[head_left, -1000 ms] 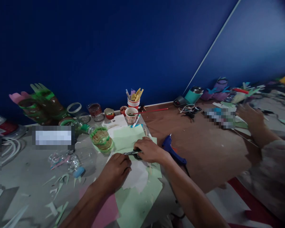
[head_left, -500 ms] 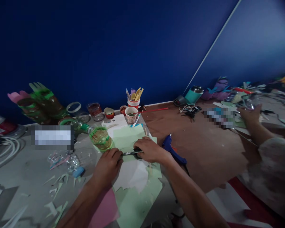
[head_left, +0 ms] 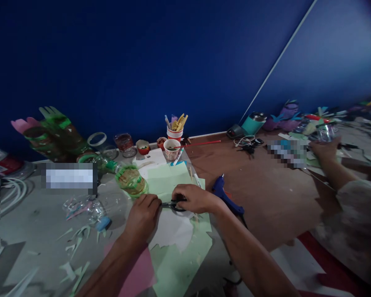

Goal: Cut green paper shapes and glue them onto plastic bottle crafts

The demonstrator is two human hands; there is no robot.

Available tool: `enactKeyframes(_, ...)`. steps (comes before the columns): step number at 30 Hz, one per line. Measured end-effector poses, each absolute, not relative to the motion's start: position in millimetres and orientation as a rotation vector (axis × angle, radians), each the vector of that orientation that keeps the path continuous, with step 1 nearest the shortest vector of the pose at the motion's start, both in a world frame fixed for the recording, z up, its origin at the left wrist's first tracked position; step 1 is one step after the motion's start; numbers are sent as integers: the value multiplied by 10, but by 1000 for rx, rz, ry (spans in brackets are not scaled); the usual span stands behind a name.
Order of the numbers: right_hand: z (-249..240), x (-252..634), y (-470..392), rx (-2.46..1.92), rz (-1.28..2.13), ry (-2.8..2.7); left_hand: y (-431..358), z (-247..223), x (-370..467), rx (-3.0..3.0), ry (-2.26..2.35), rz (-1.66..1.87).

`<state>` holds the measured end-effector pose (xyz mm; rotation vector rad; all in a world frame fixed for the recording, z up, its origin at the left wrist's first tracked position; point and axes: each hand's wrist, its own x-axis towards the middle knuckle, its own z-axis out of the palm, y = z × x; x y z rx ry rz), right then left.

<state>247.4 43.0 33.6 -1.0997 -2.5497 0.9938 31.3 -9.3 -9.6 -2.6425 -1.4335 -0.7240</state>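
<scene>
Black-handled scissors (head_left: 177, 205) lie level over the papers, their handles in my right hand (head_left: 193, 198), whose fingers are curled round the loops. The blades point left toward my left hand (head_left: 146, 210), whose fingers are bent and pressed together at the blade tips; what they hold is hidden. Under both hands are a white sheet (head_left: 173, 231) and light green paper (head_left: 176, 264) with jagged edges. A cut bottle piece painted green and brown (head_left: 132, 180) stands just beyond my left hand. Pink paper (head_left: 139, 274) shows beside my left forearm.
A blue glue gun (head_left: 227, 196) lies right of my right hand. Behind are a paper cup (head_left: 172, 150) with a red stick and painted bottles (head_left: 60, 134). Paper scraps and a clear bottle piece (head_left: 95, 210) lie left. Another person's hand (head_left: 326, 150) holds a clear piece at right.
The scissors have turned slightly and their handle loops show more. My right hand has shifted a little left and up. The other person's clear piece has changed its tilt.
</scene>
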Motion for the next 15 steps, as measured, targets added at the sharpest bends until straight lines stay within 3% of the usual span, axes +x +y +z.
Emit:
enactKeyframes(9, 390, 2490, 400, -930, 1832, -2395, -141, 57, 288, -2579, -1172, -929)
enactKeyframes(15, 405, 2433, 392, -949, 1923, -2212, -151, 142, 185, -2518, -1117, -986)
